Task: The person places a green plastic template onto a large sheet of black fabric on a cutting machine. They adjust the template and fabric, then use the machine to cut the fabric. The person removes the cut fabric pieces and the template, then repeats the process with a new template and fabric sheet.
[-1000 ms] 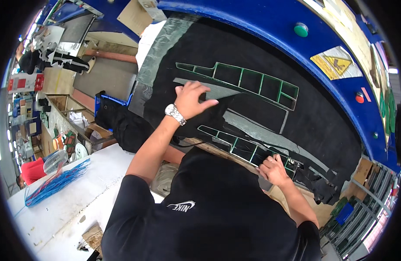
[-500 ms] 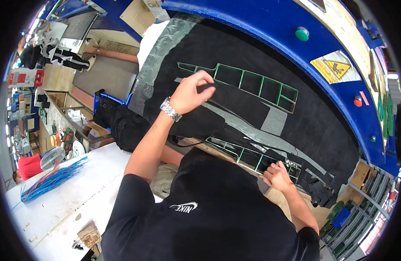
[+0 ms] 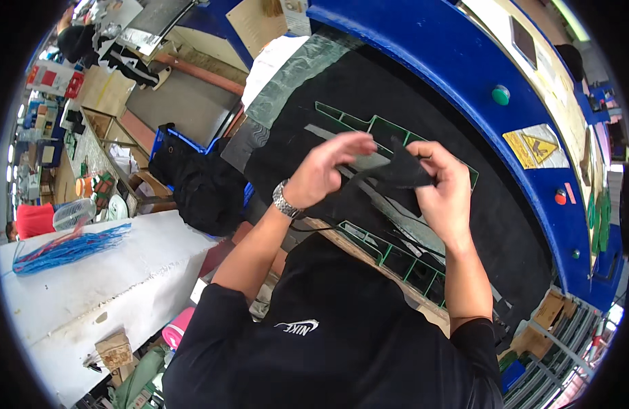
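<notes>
My left hand [image 3: 322, 169], with a silver watch on the wrist, and my right hand [image 3: 445, 184] are raised together above a black work surface [image 3: 341, 88]. Both pinch a small black cut piece of fabric [image 3: 400, 172] between their fingers. Below the hands lie green frame templates [image 3: 369, 126] and grey strips [image 3: 396, 211] on the black surface. A thin dark strand hangs from the piece toward my left wrist.
A blue machine housing [image 3: 464, 61] with a green button [image 3: 501, 94] and a yellow warning sticker arcs around the far side. A white table [image 3: 89, 279] at left carries a blue bundle [image 3: 65, 249]. Black bags [image 3: 198, 184] and cluttered shelves stand beyond.
Both hands left the black surface and came together in the air. They now hold a black fabric piece; earlier the left was at the upper frame and the right at the lower frame.
</notes>
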Demonstrator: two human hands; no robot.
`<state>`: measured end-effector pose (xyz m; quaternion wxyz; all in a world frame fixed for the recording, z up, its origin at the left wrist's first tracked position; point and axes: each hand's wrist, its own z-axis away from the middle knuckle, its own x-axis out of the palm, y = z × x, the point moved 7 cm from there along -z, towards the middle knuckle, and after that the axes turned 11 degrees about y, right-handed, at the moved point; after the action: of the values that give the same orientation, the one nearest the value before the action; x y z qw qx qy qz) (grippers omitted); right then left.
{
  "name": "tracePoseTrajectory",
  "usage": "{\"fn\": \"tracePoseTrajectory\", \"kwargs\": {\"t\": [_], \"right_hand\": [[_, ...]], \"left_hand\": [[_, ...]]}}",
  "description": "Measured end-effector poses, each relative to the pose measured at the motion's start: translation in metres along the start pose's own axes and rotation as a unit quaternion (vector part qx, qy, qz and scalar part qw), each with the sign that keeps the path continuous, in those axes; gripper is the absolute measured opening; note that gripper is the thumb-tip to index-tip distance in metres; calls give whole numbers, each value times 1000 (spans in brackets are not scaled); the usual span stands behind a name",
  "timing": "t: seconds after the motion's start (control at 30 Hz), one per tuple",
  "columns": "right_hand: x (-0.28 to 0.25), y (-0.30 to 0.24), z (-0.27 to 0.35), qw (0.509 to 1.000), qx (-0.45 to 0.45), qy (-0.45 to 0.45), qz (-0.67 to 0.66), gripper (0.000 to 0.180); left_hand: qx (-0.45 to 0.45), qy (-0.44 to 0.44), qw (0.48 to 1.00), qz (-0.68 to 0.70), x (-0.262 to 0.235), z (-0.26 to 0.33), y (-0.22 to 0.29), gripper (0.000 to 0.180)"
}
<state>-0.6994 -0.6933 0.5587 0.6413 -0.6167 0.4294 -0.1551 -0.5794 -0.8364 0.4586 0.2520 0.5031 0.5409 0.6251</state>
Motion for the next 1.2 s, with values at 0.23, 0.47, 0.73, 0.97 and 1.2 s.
{"fn": "tracePoseTrajectory", "kwargs": {"t": [0.23, 0.47, 0.73, 0.97, 1.2], "right_hand": [[57, 56, -70, 973, 166, 14, -158, 21], [81, 131, -133, 988, 157, -5, 4, 14], [148, 158, -224, 985, 155, -41, 58, 37], [185, 190, -258, 978, 198, -28, 65, 32], [123, 160, -196, 967, -62, 51, 243, 54]], "left_hand": [[-183, 17, 981, 67, 0, 68, -72, 23], [-182, 102, 978, -3, -86, 112, -62, 17], [-177, 248, 952, -1, -160, 141, -53, 20], [-187, 394, 900, -5, -206, 162, -49, 35], [-148, 465, 848, -206, -236, 194, -44, 45]]}}
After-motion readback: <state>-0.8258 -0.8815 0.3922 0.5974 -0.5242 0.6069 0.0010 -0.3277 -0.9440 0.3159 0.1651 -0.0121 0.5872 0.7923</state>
